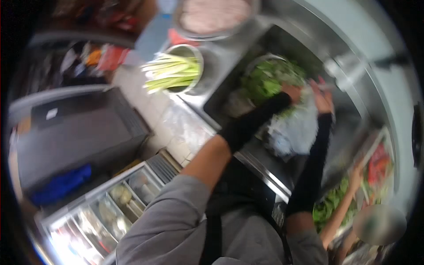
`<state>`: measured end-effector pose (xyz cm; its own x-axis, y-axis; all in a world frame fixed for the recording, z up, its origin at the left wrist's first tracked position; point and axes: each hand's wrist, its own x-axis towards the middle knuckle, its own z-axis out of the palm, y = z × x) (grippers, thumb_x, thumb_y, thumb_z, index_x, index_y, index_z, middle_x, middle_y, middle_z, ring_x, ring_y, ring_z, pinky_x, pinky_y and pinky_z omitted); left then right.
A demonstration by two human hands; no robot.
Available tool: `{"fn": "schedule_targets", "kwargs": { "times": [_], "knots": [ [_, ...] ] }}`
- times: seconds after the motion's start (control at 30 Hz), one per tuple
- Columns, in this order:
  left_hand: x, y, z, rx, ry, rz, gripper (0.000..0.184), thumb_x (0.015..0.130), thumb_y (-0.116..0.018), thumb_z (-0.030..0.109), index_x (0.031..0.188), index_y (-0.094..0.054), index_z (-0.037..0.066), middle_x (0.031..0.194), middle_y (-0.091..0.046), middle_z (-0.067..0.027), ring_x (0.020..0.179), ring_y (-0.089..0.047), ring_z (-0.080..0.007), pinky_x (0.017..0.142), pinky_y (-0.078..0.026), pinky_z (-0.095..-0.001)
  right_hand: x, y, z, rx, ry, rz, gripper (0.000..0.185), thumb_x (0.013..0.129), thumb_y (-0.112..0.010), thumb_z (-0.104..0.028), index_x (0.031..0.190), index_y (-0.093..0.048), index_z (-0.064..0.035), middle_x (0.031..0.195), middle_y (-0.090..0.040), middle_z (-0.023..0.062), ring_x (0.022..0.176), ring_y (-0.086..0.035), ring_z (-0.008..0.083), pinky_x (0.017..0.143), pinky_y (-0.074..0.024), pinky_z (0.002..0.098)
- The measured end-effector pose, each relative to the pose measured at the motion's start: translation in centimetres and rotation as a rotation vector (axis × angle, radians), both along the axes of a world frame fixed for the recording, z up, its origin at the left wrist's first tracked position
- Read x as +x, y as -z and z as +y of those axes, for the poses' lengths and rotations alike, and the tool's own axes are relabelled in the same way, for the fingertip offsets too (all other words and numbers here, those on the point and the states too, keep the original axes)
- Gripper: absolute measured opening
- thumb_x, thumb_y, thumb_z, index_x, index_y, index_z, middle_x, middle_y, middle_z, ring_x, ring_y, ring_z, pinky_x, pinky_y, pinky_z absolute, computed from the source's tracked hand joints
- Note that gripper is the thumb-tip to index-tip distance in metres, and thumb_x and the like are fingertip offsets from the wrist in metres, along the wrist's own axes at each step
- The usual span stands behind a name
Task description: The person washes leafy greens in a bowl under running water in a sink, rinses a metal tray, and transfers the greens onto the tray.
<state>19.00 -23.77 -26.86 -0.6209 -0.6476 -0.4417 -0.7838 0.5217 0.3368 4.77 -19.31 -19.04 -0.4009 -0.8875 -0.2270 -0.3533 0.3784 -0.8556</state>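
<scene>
Leafy greens (267, 79) fill a round container in the metal sink (221, 95). My left hand (291, 93) reaches onto their right side; blur and leaves hide its fingers. My right hand (322, 96) is beside the greens, at the upper edge of a clear plastic bag (293, 132). Its fingers are raised and apart, and I make out nothing gripped in them. The bag lies below both hands in the sink, with some pale green bits along its top. Black sleeves cover both my forearms.
Long green-white stalks (174, 73) stick out of a round pot left of the sink. A bowl of pale pinkish food (214, 15) stands behind. At right, another person's hand (355, 176) is over a vegetable tray (383, 134). A faucet (344, 73) borders the sink.
</scene>
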Motion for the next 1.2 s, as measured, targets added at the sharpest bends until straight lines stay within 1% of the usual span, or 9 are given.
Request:
{"fn": "schedule_targets", "kwargs": {
  "times": [0.07,0.2,0.4,0.5,0.63,0.77,0.8,0.93,1.2],
  "knots": [
    [0.5,-2.3,-0.4,0.132,0.037,0.137,0.07,0.079,-0.068,0.046,0.134,-0.047,0.009,0.115,-0.061,-0.0237,0.106,-0.06,-0.0351,0.093,-0.045,-0.0479,-2.0,4.4,0.0,-0.133,-0.217,0.278,0.048,0.083,-0.063,-0.042,0.111,-0.065,-0.0033,0.108,-0.066,0.0191,0.099,-0.062,0.0361,0.087,-0.0481,0.0446],
    [1.4,-2.5,0.4,0.188,-0.191,0.418,0.071,0.078,-0.074,0.034,0.133,-0.04,0.003,0.111,-0.063,-0.0234,0.102,-0.061,-0.0388,0.087,-0.049,-0.0453,0.8,-1.2,0.5,0.084,-0.203,0.243,0.037,0.09,-0.052,-0.028,0.077,-0.062,0.0056,0.081,-0.061,0.0297,0.08,-0.058,0.0482,0.073,-0.0453,0.0515],
    [2.7,-5.3,1.4,0.144,-0.243,0.529,0.065,0.078,-0.076,0.022,0.127,-0.04,0.0,0.104,-0.064,-0.0251,0.099,-0.061,-0.0432,0.084,-0.049,-0.0471,0.7,-1.3,1.6,-0.165,-0.125,-0.633,0.032,0.095,-0.052,-0.019,0.121,-0.057,-0.0016,0.112,-0.064,0.0118,0.101,-0.061,0.0231,0.089,-0.0475,0.0332],
    [3.1,-5.2,0.6,0.143,-0.284,0.585,0.062,0.079,-0.075,0.022,0.126,-0.041,0.0,0.105,-0.064,-0.0258,0.1,-0.061,-0.0423,0.083,-0.048,-0.0464,0.7,1.8,2.1,-0.157,0.05,-0.391,0.032,0.095,-0.052,-0.017,0.122,-0.056,-0.0008,0.113,-0.064,0.0117,0.103,-0.06,0.0212,0.091,-0.0453,0.0306],
    [4.6,-6.2,-1.8,0.062,-0.325,0.735,0.059,0.079,-0.076,0.02,0.123,-0.044,-0.002,0.104,-0.063,-0.0251,0.1,-0.062,-0.0398,0.083,-0.048,-0.0443,2.2,1.7,3.4,-0.087,0.205,-0.55,0.042,0.091,-0.06,-0.02,0.127,-0.053,0.0009,0.118,-0.061,0.0171,0.11,-0.058,0.0243,0.096,-0.0419,0.032],
    [5.0,-8.1,-4.7,0.212,-0.495,0.76,0.064,0.076,-0.077,0.021,0.125,-0.044,-0.005,0.104,-0.063,-0.0236,0.097,-0.063,-0.0323,0.082,-0.048,-0.0411,5.1,0.4,4.0,-0.115,-0.224,0.144,0.088,0.078,-0.076,-0.03,0.143,-0.028,0.0045,0.125,-0.057,0.0228,0.117,-0.055,0.0321,0.102,-0.0404,0.0368],
    [4.7,-8.3,-5.1,0.184,-0.531,0.714,0.056,0.08,-0.077,0.018,0.123,-0.047,-0.001,0.109,-0.061,-0.0151,0.099,-0.059,-0.0208,0.087,-0.047,-0.0362,6.1,0.0,3.7,-0.125,-0.216,0.103,0.101,0.069,-0.083,-0.026,0.145,-0.022,0.002,0.126,-0.055,0.0245,0.117,-0.055,0.0352,0.101,-0.0421,0.0391],
    [2.9,-10.9,-4.2,0.441,-0.817,0.932,0.053,0.08,-0.076,0.014,0.124,-0.049,0.0,0.11,-0.061,-0.0115,0.103,-0.057,-0.0202,0.086,-0.046,-0.0364,7.5,1.1,2.2,0.004,-0.05,-0.003,0.083,0.066,-0.08,-0.012,0.135,-0.036,0.0018,0.12,-0.056,0.0285,0.114,-0.055,0.0392,0.096,-0.0458,0.0425],
    [4.9,-7.0,-7.8,0.31,-0.883,1.158,0.045,0.084,-0.072,0.012,0.122,-0.051,0.001,0.112,-0.061,-0.0124,0.102,-0.058,-0.0208,0.089,-0.045,-0.0379,6.1,5.5,5.0,-0.001,0.009,0.019,0.042,0.081,-0.068,-0.009,0.12,-0.056,-0.0033,0.1,-0.066,0.0185,0.093,-0.064,0.0319,0.083,-0.049,0.0371]
  ]
}}
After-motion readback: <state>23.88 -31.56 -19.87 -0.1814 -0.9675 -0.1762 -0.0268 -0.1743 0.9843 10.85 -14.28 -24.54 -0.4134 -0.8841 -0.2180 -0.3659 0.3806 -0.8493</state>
